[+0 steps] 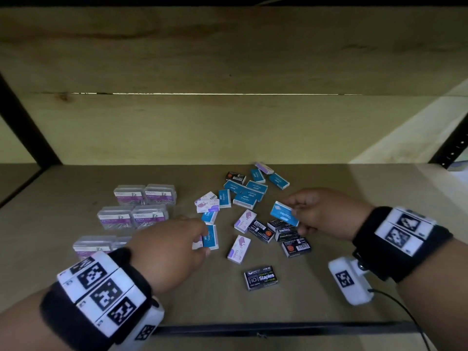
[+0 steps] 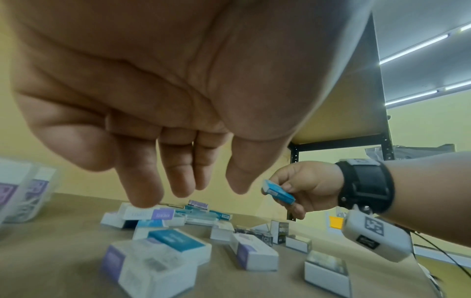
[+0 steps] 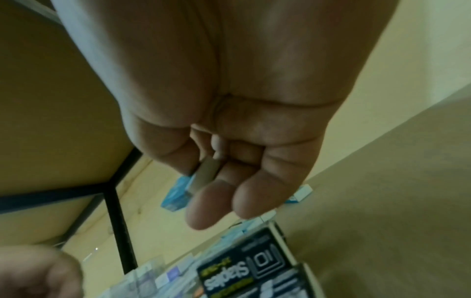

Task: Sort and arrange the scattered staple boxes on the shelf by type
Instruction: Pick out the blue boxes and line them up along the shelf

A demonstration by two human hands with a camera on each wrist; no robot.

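Small staple boxes lie scattered on the wooden shelf point(image 1: 354, 249). A cluster of blue boxes point(image 1: 248, 193) sits toward the back. Purple-and-white boxes point(image 1: 239, 249) lie in the middle. Black boxes point(image 1: 286, 234) lie to the right, and one black box point(image 1: 260, 277) lies alone near the front. My right hand point(image 1: 295, 216) pinches a blue box point(image 1: 283, 214) above the black ones; the same blue box point(image 2: 277, 193) shows in the left wrist view. My left hand point(image 1: 202, 239) hovers with straight fingers point(image 2: 142, 181) over another blue box point(image 1: 211, 236), holding nothing.
Several clear plastic paper clip boxes point(image 1: 131, 211) stand in rows at the left, partly hidden by my left arm. A wooden back panel point(image 1: 228, 122) closes the shelf behind. Black metal posts point(image 1: 25, 122) stand at both sides, and the front edge point(image 1: 278, 328) is close.
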